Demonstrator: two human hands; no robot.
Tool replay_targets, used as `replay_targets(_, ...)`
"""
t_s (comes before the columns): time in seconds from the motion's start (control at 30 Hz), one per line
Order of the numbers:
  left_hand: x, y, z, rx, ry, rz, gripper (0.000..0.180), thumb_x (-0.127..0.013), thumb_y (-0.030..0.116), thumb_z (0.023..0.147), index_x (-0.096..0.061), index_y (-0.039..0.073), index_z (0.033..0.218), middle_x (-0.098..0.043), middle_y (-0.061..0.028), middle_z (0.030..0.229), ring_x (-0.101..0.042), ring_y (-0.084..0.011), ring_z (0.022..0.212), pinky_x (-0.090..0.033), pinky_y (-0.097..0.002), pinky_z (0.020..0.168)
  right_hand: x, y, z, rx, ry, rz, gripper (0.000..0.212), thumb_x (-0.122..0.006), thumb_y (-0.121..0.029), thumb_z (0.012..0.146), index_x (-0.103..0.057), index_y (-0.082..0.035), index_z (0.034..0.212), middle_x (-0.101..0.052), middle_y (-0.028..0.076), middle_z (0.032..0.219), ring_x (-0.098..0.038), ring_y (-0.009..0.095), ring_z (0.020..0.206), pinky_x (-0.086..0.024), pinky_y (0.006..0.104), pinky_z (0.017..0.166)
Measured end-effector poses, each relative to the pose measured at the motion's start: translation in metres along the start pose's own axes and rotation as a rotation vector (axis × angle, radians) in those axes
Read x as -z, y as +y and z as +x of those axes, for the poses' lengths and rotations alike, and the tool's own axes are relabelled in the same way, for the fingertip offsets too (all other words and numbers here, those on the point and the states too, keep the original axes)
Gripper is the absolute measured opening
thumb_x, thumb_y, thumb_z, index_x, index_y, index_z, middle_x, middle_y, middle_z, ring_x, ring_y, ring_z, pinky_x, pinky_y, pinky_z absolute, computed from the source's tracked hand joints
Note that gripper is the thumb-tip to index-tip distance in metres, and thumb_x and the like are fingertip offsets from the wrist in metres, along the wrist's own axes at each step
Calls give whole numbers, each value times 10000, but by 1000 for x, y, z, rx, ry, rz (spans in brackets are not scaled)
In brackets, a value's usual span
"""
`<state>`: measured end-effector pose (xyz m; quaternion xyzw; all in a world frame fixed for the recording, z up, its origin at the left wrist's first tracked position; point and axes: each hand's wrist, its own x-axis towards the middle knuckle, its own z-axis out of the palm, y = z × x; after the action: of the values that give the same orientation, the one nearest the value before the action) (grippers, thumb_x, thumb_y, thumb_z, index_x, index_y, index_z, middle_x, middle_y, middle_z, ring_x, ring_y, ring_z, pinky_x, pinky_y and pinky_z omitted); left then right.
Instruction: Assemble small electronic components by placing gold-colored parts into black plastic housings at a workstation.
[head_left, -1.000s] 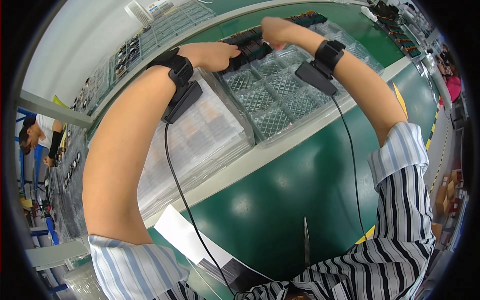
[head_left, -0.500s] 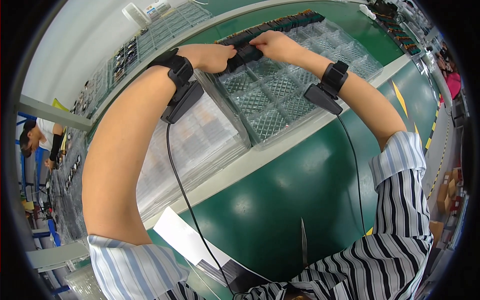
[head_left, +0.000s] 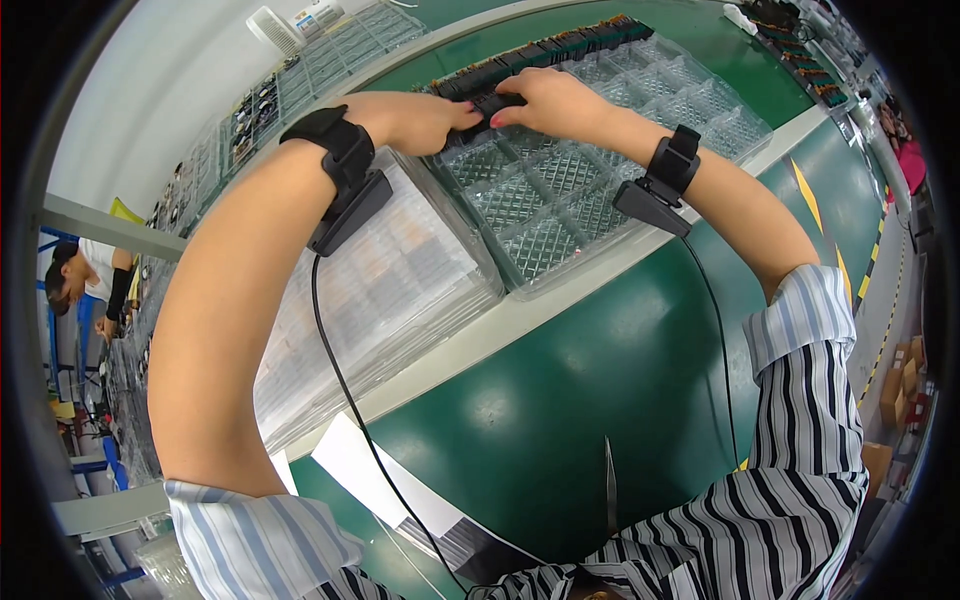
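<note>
A clear plastic tray (head_left: 530, 240) with textured compartments lies on the far side of the green bench. Along its far edge runs a tight row of thin black parts (head_left: 570, 45) with orange and green bits. At the near left end of that row, both hands meet on a small black part (head_left: 492, 107). My right hand (head_left: 556, 102) grips it between thumb and fingers from the right. From the left, my left hand (head_left: 425, 122) has its fingers closed at the part's other end. The part's exact kind is too small to make out.
Beside the tray stands a stack of clear trays (head_left: 390, 290) under film. Nearer lie white paper (head_left: 375, 470) and pointed metal tweezers (head_left: 611, 485). Wrist-unit cables cross the bench. A small white fan (head_left: 275, 32) stands far left; a co-worker (head_left: 85, 275) bends at the left.
Both hands have drawn slightly nearer. My right thumb now shows below the black part, and the left forearm has shifted a little left.
</note>
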<state>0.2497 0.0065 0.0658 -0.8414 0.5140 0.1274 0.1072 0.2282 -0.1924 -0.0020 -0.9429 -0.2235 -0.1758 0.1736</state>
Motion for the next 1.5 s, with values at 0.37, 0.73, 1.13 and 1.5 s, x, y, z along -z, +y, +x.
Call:
replay_targets(0.37, 24, 6, 2, 313, -282, -49, 455, -363, 14, 741, -491, 38, 1176, -583, -154, 1047, -562, -305, 949, -424, -371, 792, -14, -15, 2, 4, 89, -143, 528, -668, -464, 672, -514, -6, 886, -554, 206, 791, -591, 351, 754, -488, 400, 647)
replay_targets(0.73, 7, -10, -1, 237, -9, -234, 441, -373, 18, 768, -506, 72, 1185, -594, -157, 1036, -561, -299, 944, -426, -355, 786, -6, -14, -2, 49, 38, -102, 446, -631, -414, 727, -568, -134, 1068, -520, 172, 968, -590, 347, 770, -483, 403, 681)
replay_targets(1.13, 25, -1, -9, 392, -113, -5, 302, -434, 59, 768, -598, 28, 1020, -616, -186, 924, -581, -341, 881, -443, -392, 733, -7, -13, -5, -46, 111, -68, 370, -577, -294, 797, -564, -135, 1132, -545, 149, 1086, -589, 325, 847, -478, 362, 719)
replay_targets(1.5, 52, 6, -44, 316, 69, -116, 346, -444, 93, 802, -545, 36, 1127, -593, -186, 1028, -552, -352, 960, -433, -391, 820, -10, 23, 20, -437, -43, 475, 187, -599, -139, 750, -668, -29, 884, -658, 105, 789, -625, 217, 752, -480, 328, 661)
